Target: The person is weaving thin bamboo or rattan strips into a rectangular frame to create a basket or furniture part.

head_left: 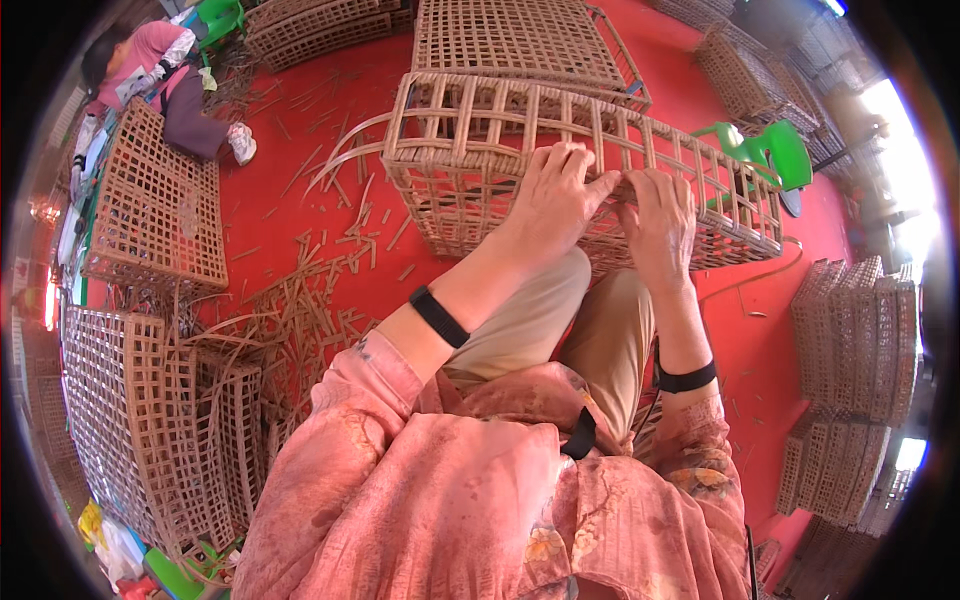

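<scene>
In front of my knees a long woven rattan basket [470, 150] lies on its side, its open lattice edge toward the top. My left hand [553, 198] grips the basket's upper near edge, fingers bent over the bars and thumb stretched toward the right. Close beside it, my right hand [660, 222] curls its fingers over the same edge, the fingertips pressed against the weave. Whether a thin strip is pinched between them is hidden by the fingers. Loose pale strips [345, 152] stick out from the basket's left end.
Cut rattan scraps [300, 315] litter the red floor [250, 205] on the left. Several woven baskets [125, 420] stand at the left, with stacked baskets [855, 340] at the right. A green stool [785, 155] stands beyond the basket's right end. A co-worker [180, 85] sits at the far left.
</scene>
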Action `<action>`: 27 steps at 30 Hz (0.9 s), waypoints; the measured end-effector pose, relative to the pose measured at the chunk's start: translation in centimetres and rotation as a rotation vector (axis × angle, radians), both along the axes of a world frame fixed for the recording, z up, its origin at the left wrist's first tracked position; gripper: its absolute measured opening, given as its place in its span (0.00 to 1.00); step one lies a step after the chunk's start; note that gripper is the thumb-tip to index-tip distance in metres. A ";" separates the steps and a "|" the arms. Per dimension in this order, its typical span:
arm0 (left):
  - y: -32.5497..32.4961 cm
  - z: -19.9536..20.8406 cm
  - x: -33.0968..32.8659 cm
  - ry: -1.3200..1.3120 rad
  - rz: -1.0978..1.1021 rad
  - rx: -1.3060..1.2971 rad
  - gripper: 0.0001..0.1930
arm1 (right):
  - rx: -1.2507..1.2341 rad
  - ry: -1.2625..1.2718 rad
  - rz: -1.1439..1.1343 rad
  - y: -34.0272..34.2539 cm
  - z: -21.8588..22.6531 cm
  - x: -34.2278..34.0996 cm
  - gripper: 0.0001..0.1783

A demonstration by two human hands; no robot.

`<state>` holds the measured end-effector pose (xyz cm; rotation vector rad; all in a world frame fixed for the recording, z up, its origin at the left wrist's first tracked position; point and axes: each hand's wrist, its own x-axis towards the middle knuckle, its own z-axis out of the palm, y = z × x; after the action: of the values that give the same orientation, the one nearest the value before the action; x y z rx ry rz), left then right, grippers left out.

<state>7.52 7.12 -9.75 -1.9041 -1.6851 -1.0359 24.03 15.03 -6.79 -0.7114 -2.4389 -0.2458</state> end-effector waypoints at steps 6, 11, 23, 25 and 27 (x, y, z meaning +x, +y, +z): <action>-4.8 2.4 -5.8 -0.056 0.178 -0.047 0.23 | 0.011 0.057 0.040 0.3 -0.1 0.3 0.26; -5.3 2.1 -8.2 0.017 0.074 -0.147 0.23 | -0.004 0.043 -0.006 -0.5 0.1 0.3 0.25; -6.3 0.1 -7.8 -0.035 0.019 0.056 0.25 | -0.135 0.040 0.128 -4.4 0.6 -6.9 0.21; -6.5 0.3 -8.3 -0.038 0.000 0.021 0.24 | -0.112 0.071 0.147 -4.1 0.0 -6.7 0.22; -7.6 1.0 -9.3 -0.062 0.065 0.046 0.24 | -0.081 0.103 0.153 -4.0 -0.5 -6.7 0.24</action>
<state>-1.78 -0.50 -8.74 -1.7936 -1.7300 -1.1089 17.33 11.04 -7.34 -0.5540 -2.4007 -0.0490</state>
